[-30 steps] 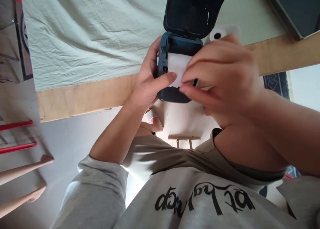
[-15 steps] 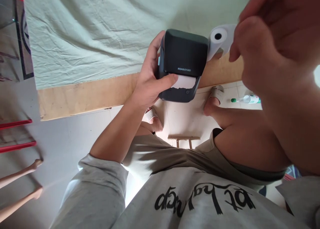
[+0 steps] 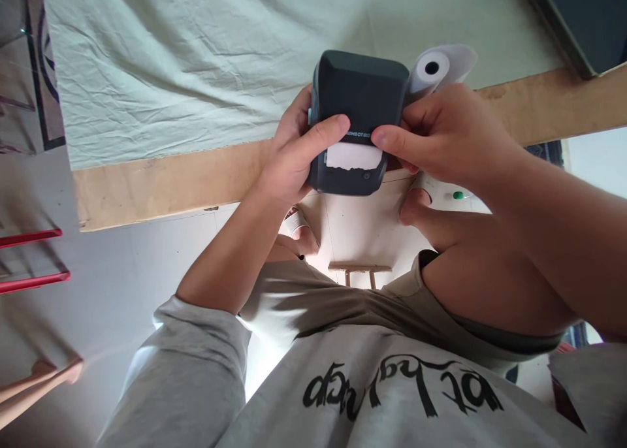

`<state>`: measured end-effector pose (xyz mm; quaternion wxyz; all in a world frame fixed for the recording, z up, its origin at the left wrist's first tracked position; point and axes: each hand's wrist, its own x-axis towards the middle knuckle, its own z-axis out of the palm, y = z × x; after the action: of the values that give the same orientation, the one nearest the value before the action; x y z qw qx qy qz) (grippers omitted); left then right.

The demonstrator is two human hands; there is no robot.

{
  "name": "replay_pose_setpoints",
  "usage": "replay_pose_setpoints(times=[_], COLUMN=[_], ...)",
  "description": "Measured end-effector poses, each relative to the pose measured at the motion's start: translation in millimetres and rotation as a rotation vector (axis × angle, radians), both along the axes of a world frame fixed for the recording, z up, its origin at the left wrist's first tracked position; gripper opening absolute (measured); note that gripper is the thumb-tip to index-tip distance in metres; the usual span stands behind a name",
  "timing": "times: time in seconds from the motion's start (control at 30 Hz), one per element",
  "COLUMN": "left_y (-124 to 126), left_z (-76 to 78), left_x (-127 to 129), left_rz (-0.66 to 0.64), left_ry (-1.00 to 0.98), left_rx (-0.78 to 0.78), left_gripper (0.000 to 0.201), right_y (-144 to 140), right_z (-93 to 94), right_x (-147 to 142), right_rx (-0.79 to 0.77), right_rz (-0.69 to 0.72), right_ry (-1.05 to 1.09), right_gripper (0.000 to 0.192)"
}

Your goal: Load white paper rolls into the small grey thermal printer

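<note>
Dark plastic label printer [image 3: 360, 118] at table edge [image 3: 166, 183], lid now shut where it stood open a second ago; paper strip [image 3: 353, 156] protrudes at 6 o'clock. Left hand [image 3: 294, 154] and right hand [image 3: 448, 138] clamped on casing, thumbs on lid. Spare paper roll [image 3: 434, 69] at 2 o'clock. Loading judged complete.

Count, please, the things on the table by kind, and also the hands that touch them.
Label printer, dark, lid shut, paper strip at its slot: 1
Paper roll, white, beside the printer: 1
Dark tray, at the table's far corner, partly out of view: 1
Hands on the printer: 2, left hand and right hand
Total: 3 things, 2 hands
</note>
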<state>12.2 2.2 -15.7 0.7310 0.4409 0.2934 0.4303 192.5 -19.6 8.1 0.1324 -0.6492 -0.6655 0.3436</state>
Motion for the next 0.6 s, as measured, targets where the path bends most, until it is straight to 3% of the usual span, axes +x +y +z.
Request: replay_pose_setpoints(times=[0.43, 0.6], left_y=[1.0, 2.9], left_z=[3.0, 7.6], left_x=[2.4, 4.6], left_rz=[0.048, -0.050], left_ry=[0.024, -0.116], left_rx=[-0.044, -0.120], left_gripper=[0.016, 0.029], right_y=[3.3, 5.1], right_z=[0.1, -8.1], right_x=[-1.3, 0.4], right_rx=[-0.027, -0.004], right_rz=[0.016, 0.021], right_ry=[0.112, 0.097], right_gripper=[0.054, 0.059])
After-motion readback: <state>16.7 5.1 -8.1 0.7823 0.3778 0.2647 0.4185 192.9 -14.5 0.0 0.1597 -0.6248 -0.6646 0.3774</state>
